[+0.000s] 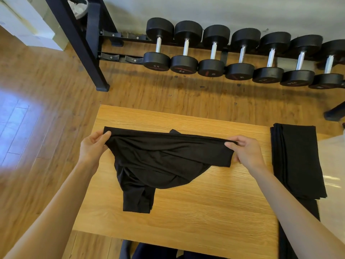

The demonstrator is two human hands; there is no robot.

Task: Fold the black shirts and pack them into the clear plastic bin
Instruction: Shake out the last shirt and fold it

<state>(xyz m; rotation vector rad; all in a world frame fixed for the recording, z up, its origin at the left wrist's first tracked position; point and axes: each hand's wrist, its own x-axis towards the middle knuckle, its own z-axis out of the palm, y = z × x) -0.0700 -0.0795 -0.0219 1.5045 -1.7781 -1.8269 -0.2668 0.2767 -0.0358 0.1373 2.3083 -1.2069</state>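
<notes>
Shirt in hand: we hold a black shirt (164,159) stretched between both hands above the far half of the wooden table (196,212); its lower part sags and a sleeve end trails onto the table toward the near left corner.
Left hand (92,146): thumb and curled fingers pinch the shirt's left end, near the table's left edge.
Right hand (244,150): fingers curl over the folded top edge at the shirt's right end and clamp it.
Handling: we judge the fabric thin, light, limp and slightly slick; it drapes and wrinkles, so it needs tension at both ends.
Where to hold: the two ends of the top fold, as now.
Folded stack (296,159): black shirts lie at the table's right edge.
Clear bin (334,165): a pale glossy surface right of the stack may be it; we cannot tell.
Writing: the dumbbells (242,53) carry small numbers; we read only "25" on one.
</notes>
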